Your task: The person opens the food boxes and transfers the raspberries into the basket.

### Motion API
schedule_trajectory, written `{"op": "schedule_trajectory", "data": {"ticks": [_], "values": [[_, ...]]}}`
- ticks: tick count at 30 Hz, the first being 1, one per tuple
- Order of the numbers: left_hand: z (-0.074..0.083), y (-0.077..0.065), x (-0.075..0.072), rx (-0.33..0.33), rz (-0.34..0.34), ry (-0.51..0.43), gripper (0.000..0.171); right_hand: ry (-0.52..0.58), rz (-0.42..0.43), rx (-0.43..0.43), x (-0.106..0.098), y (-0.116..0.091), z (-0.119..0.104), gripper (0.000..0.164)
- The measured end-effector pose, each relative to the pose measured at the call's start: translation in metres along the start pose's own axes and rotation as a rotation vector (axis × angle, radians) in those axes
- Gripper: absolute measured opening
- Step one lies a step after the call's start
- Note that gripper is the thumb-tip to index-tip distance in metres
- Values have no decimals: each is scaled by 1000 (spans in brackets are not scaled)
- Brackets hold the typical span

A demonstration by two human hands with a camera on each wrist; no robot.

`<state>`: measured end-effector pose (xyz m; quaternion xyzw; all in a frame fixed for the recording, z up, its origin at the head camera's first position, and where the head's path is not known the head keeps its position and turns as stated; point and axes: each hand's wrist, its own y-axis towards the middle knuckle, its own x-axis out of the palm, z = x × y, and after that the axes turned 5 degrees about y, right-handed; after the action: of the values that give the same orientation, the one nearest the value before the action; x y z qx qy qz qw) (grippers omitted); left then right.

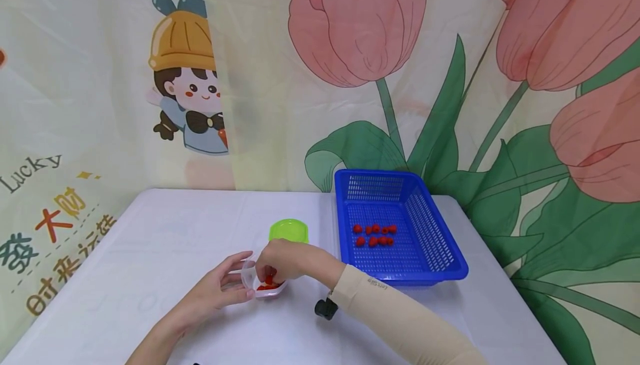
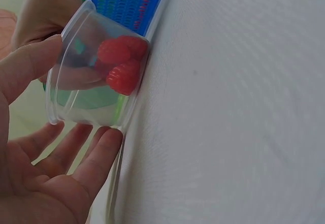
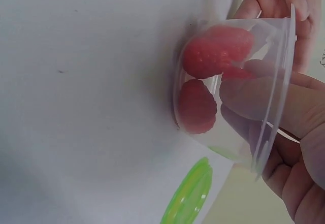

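Observation:
A clear plastic tub (image 1: 247, 277) stands on the white table with several red raspberries (image 2: 124, 77) at its bottom. My left hand (image 1: 217, 288) steadies it from the left, the thumb at the rim and fingertips against the opposite side. From the right, my right hand (image 1: 283, 259) reaches down into the tub. Between its thumb and finger it pinches a raspberry (image 3: 236, 73), partly hidden, close to the other raspberries in the right wrist view. Just behind the tub lies a round green lid (image 1: 289, 230).
A blue plastic basket (image 1: 400, 278) stands at the back right, with raspberries (image 1: 375, 230) in two rows on its floor. A patterned curtain (image 1: 260, 76) hangs behind the table. A small black device (image 1: 326, 308) is at the right wrist.

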<state>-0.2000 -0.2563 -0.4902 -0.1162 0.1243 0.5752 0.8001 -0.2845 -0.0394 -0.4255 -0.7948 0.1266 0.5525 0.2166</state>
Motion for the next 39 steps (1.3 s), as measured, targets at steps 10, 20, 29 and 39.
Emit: {"op": "schedule_trajectory", "data": {"ticks": [10,20,29,39], "values": [[1,1,0,-36,11,11,89,55,10,45,-12,-12,0,17],[3,1,1,-44,17,28,87,83,72,-38,-52,-47,4,16],[2,-1,1,-25,20,37,88,90,149,18,-82,-91,32,17],[2,-2,0,-34,17,39,89,110,227,75,-101,-138,77,17]]}}
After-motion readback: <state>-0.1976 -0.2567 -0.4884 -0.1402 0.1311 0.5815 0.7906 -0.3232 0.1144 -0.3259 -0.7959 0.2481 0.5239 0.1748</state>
